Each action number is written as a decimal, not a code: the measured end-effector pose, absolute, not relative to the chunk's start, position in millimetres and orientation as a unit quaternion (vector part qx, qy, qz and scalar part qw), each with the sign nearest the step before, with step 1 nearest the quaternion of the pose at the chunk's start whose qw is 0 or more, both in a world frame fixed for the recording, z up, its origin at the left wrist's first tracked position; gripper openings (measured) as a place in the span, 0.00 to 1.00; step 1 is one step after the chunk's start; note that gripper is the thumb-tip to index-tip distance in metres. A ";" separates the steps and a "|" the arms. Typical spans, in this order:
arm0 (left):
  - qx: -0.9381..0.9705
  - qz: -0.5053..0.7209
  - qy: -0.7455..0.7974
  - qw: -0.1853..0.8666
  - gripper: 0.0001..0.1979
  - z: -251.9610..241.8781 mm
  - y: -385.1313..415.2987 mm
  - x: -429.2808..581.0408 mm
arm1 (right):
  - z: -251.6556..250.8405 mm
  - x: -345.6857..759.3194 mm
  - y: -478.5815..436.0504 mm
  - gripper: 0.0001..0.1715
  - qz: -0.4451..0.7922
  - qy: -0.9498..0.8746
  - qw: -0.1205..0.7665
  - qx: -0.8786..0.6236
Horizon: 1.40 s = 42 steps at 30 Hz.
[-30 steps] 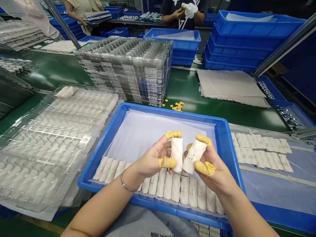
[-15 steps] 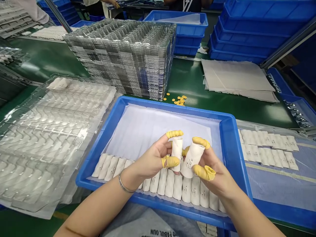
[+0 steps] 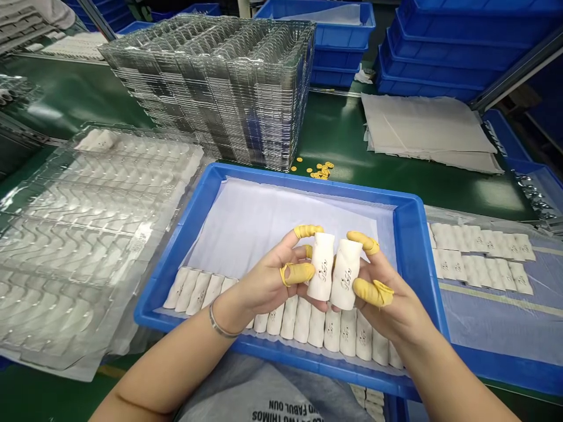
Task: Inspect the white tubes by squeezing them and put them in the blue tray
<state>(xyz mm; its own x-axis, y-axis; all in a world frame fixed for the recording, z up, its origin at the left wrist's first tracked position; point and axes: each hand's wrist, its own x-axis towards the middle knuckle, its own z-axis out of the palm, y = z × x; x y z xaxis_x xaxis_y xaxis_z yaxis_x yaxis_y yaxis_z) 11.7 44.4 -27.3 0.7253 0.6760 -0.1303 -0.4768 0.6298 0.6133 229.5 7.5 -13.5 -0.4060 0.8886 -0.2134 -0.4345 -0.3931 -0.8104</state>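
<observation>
My left hand (image 3: 272,278) holds a white cylindrical piece (image 3: 321,266) between finger and thumb, and my right hand (image 3: 387,290) holds a second one (image 3: 345,274). Both pieces stand nearly upright, side by side, with dark marks on their faces. Yellow finger cots cover several of my fingertips. Both hands are above a blue plastic tray (image 3: 281,180) lined with a white sheet (image 3: 272,225). Rows of similar white pieces (image 3: 308,328) lie along the tray's near side, just below my hands. A metal bangle (image 3: 217,322) circles my left wrist.
Clear blister trays lie to the left (image 3: 88,234), and a tall stack of them (image 3: 211,88) stands behind. Stacked blue crates (image 3: 440,53) rise at the back right. Beige sheets (image 3: 428,132), small gold pieces (image 3: 321,170) and more white pieces (image 3: 479,258) rest on the green bench (image 3: 343,135).
The right-hand piece has turned from a tilt to nearly upright, and the two pieces have come closer together. The whole scene has shifted upward in view.
</observation>
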 end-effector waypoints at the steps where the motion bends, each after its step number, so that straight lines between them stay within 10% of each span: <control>1: 0.286 0.324 0.179 0.884 0.27 -26.8 44.3 11.9 | -13.6 229.6 7.9 0.34 0.772 -0.333 0.428 -0.331; 10: 0.327 0.326 0.168 0.871 0.47 -29.0 43.1 12.9 | -14.7 230.5 8.0 0.34 0.776 -0.330 0.426 -0.327; 16: 0.345 0.334 0.198 0.855 0.33 -29.1 42.7 14.1 | -15.7 228.0 6.7 0.32 0.749 -0.366 0.437 -0.337; 42: 0.399 0.340 0.148 0.839 0.41 -31.5 41.8 10.3 | -17.6 229.4 4.9 0.30 0.739 -0.389 0.448 -0.318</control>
<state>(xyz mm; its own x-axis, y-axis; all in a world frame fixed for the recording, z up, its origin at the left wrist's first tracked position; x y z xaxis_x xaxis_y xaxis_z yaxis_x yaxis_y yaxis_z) 10.3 41.8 -31.5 0.7253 0.6881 0.0239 -0.4524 0.4501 0.7699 229.4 4.9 -17.6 -0.3955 0.9104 -0.1214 -0.4159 -0.2954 -0.8601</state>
